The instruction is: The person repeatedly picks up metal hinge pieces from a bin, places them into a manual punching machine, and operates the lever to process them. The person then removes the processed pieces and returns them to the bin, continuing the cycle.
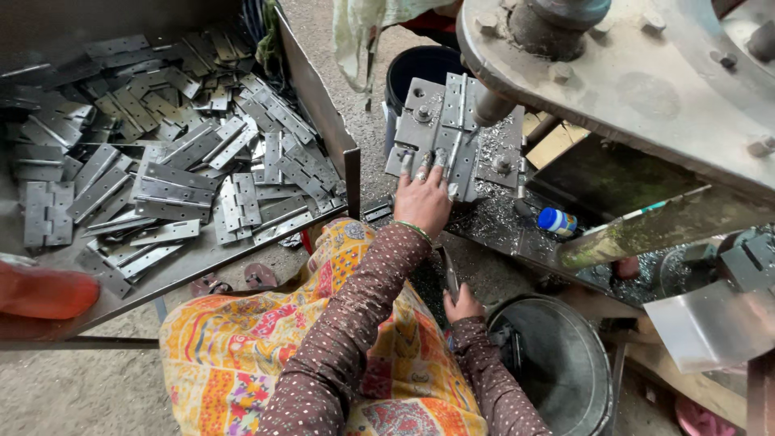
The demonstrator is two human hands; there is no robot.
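Observation:
My left hand (pixel 422 198) reaches forward, its fingertips pressing a steel hinge (pixel 454 109) flat on the jig plate (pixel 416 121) of a drilling machine. The spindle tip (pixel 490 106) hangs just right of that hinge. Closer to my lap, my right hand (pixel 462 307) grips a second, folded hinge (pixel 449 276) upright, beside the rim of a metal bucket (pixel 593 355). Both arms wear brown dotted sleeves.
A big metal tray (pixel 319 97) at the left holds several loose hinges (pixel 173 186). The grey machine head (pixel 646 81) overhangs at the top right. A dark blue bucket (pixel 424 64) stands behind the jig. Metal shavings and a small blue-capped bottle (pixel 557 220) lie on the machine bed.

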